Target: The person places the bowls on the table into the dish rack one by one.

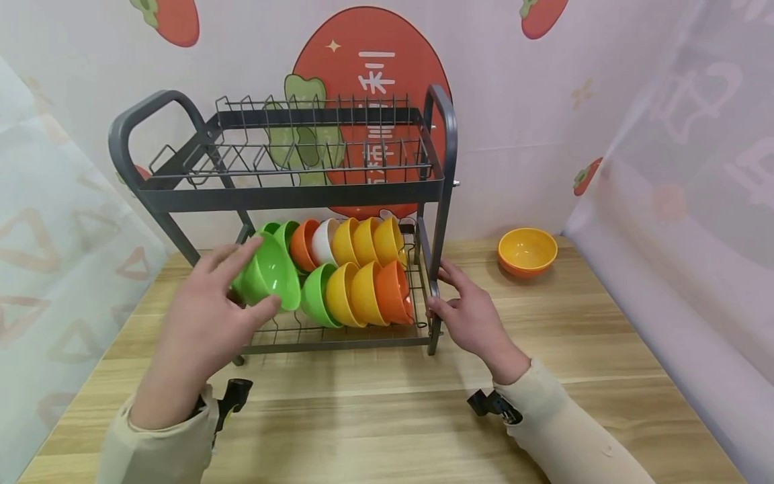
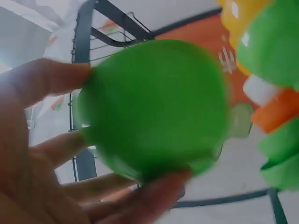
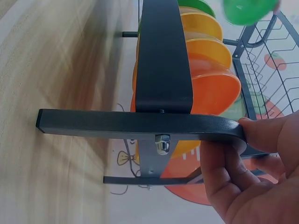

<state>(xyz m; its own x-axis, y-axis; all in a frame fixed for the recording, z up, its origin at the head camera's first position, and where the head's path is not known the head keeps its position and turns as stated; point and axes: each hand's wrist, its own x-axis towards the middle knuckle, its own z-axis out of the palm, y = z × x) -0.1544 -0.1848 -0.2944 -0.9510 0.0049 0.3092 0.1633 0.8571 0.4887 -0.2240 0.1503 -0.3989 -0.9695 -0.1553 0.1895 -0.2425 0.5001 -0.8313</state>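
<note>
My left hand (image 1: 208, 312) grips a green bowl (image 1: 272, 272) between thumb and fingers, tilted with its hollow facing right, at the left end of the lower rack tier. In the left wrist view the green bowl (image 2: 154, 107) looks blurred. My right hand (image 1: 474, 316) holds the right front leg of the dark metal dish rack (image 1: 290, 197); the right wrist view shows thumb and fingers around that post (image 3: 205, 126). On the lower tier, bowls stand on edge in two rows: a front green bowl (image 1: 317, 296), yellow bowls (image 1: 341, 296) and an orange bowl (image 1: 393, 292), with more behind.
A yellow bowl (image 1: 527, 249) nested in an orange one sits on the wooden table (image 1: 363, 417) right of the rack. The wire upper tier (image 1: 326, 158) carries no bowls. A printed cloth backdrop (image 1: 514, 134) stands behind, with white sheets at both sides.
</note>
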